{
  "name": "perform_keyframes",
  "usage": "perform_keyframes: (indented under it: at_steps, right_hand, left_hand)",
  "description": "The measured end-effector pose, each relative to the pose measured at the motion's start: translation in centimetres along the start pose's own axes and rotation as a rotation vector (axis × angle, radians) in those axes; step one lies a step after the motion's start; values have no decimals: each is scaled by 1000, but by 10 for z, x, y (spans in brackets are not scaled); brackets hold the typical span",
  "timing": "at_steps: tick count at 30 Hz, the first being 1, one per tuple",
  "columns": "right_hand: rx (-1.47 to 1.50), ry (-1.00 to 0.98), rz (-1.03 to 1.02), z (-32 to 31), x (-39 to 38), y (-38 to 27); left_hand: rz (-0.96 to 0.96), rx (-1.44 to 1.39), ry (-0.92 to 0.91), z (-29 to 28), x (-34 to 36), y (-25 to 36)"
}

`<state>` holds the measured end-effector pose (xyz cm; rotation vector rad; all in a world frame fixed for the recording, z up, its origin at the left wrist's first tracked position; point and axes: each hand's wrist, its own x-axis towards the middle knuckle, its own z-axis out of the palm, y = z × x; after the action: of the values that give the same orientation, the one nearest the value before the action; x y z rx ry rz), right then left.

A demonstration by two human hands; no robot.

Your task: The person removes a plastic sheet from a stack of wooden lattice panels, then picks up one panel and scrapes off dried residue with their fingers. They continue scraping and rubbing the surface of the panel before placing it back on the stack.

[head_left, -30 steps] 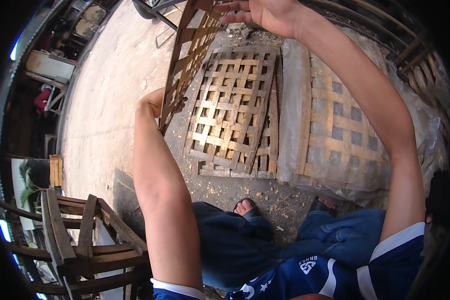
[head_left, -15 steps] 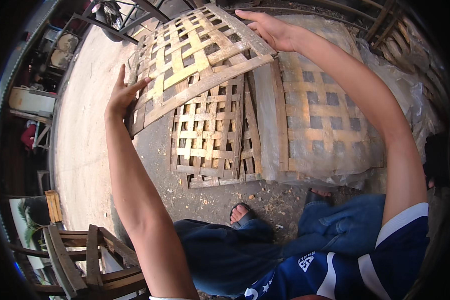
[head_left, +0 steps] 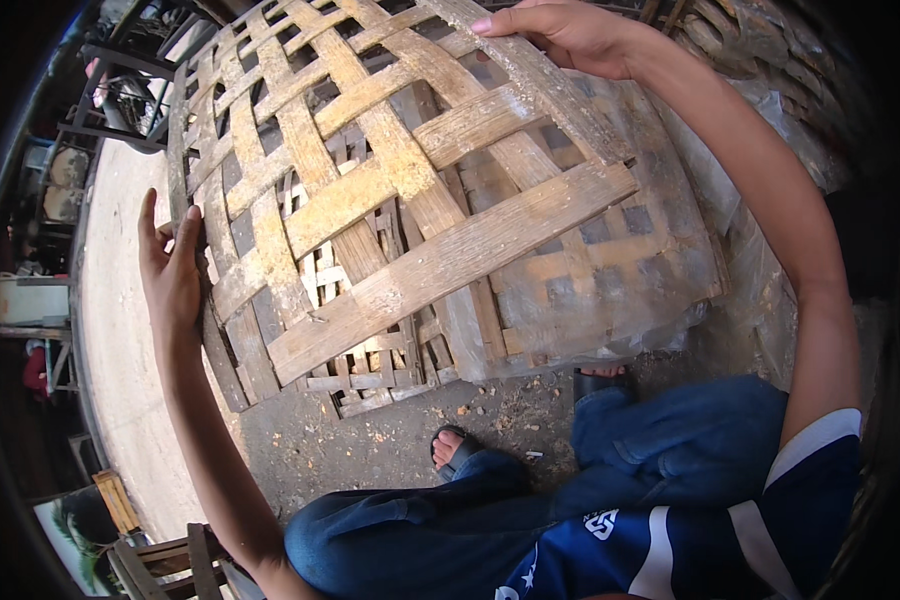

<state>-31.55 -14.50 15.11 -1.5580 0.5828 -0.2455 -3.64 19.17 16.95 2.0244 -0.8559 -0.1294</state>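
Observation:
A woven wooden lattice panel (head_left: 410,172) is up in the air, tilted, its wide slats crossing inside a flat frame. My left hand (head_left: 173,280) grips its left edge, thumb along the frame and index finger pointing up. At the far right edge, my right hand (head_left: 580,38) has its thumb on top, with some fingers hidden under the frame. Partly covered below it lie smaller-looking lattice panels (head_left: 370,402), stacked on the ground. To their right is another lattice piece wrapped in cloudy plastic sheeting (head_left: 660,275).
Slatted wooden furniture (head_left: 202,560) stands at the lower left. A dark metal frame (head_left: 135,62) is at the far left, beside a pale paved strip (head_left: 120,330). My sandalled foot (head_left: 450,448) is near the stack, among scattered chips on the ground. More slatted wood (head_left: 740,45) sits at the far right.
The held panel has come closer and tilted, so it fills more of the view and covers more of the stack. Both hands moved with it, the left one further left.

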Motion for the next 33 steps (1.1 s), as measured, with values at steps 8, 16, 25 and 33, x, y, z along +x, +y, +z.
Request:
perform_keyframes:
  at_steps: [8, 16, 25, 33]
  right_hand:
    - [-3, 305, -62, -94, -98, 33]
    - [-161, 761, 165, -135, -158, 92]
    - [-1032, 597, 52, -122, -161, 173]
    - [-1223, 415, 309, -117, -144, 136]
  left_hand:
    - [181, -284, -78, 104, -40, 88]
    - [489, -377, -318, 192, -62, 138]
    - [299, 213, -610, 202, -79, 56]
    - [422, 556, -568, 198, -38, 42]
